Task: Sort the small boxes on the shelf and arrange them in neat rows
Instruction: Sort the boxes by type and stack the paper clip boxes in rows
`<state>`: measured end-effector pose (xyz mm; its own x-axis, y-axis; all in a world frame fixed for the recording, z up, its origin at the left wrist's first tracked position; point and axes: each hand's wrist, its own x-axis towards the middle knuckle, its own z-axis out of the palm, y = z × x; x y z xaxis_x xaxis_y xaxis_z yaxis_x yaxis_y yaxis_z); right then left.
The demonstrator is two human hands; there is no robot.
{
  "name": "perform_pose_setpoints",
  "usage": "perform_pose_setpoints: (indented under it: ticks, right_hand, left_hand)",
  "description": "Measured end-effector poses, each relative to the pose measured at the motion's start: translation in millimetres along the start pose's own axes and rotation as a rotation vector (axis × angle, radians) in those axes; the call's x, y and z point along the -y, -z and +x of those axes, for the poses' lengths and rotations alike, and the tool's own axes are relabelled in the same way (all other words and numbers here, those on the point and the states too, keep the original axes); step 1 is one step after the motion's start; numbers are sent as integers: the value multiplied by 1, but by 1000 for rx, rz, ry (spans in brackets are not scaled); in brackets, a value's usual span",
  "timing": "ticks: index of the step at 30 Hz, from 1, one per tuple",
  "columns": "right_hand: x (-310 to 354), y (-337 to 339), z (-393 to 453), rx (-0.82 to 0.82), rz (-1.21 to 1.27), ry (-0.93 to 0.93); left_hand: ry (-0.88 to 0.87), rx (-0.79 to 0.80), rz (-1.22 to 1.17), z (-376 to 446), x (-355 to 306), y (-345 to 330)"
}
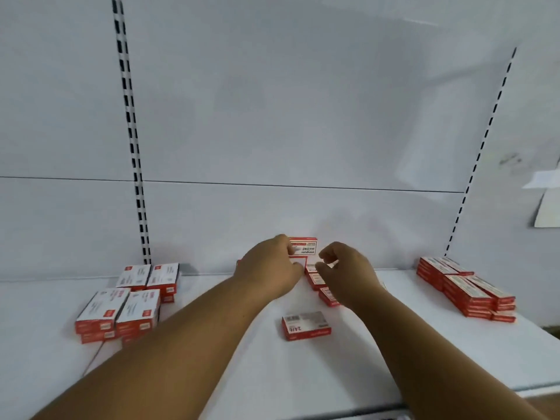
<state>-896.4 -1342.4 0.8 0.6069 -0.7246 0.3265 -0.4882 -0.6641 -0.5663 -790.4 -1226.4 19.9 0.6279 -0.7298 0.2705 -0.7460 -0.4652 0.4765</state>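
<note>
I see the left hand (269, 268) holding a red-and-white box (303, 247) up on end near the back of the white shelf (394, 344), its thumb and fingers pinched on the box's left edge. The right hand (348, 274) hangs just beside it with fingers loosely curled and nothing in them. Under both hands lies a loose cluster of boxes (318, 280), partly hidden. One single box (306, 325) lies flat nearer me, apart from the rest. A left stack (127, 301) of four piles stands well to the side, and a right stack (466, 286) sits by the back panel (288, 116).
</note>
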Motion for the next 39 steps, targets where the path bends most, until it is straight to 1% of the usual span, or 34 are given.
perform_pose_setpoints:
  ticks: [2,4,6,8,9,12,13,15,17,19,21,23,25,26,28,31,34,37,39]
  right_hand:
    - [-11,3,20,31,22,-2]
    - [-17,2,36,101,63,-30]
    - [-18,0,46,186,107,-58]
    - [-20,-2,51,224,167,-22]
    - [-22,-2,52,217,223,-2]
    - [-25,1,50,134,416,18]
    - [-26,2,49,109,474,20]
    - [-26,5,48,102,547,28]
    - [-25,7,44,133,545,47]
    - [-24,10,40,167,489,81]
    - [-21,18,33,252,382,135]
    - [-15,29,25,432,177,243]
    - [-6,34,15,632,-92,366]
    - [-2,35,9,692,-204,411]
    - [2,32,0,734,-326,441]
    - [4,24,-11,718,-375,407]
    - [6,17,-17,598,-354,315]
    - [8,10,-25,383,-164,180]
    - [11,4,-32,250,61,76]
  left_hand:
    - [85,-28,-52,17,-7,-10]
    - [153,-18,-107,30,-11,-19]
    - [188,-8,-125,40,-14,-30]
    - [218,-31,-146,44,-18,-37]
    - [234,-63,-174,44,-21,-39]
    - [262,-254,-279,43,-21,-40]
    - [277,-293,-308,41,-22,-39]
    - [304,-295,-386,36,-19,-37]
    - [327,-266,-474,30,-16,-32]
    - [356,-300,-551,23,-12,-22]
    - [398,-351,-627,15,-5,-9]
    - [445,-367,-629,6,2,-2]
    - [481,-362,-640,-2,8,1]
    - [487,-354,-667,-6,11,1]
    - [493,-333,-721,-12,15,3]
    - [499,-294,-825,-19,21,4]
    - [511,-269,-1004,-30,25,5]
    - [531,-217,-1219,-42,31,5]
    - [528,-158,-1340,-51,35,6]
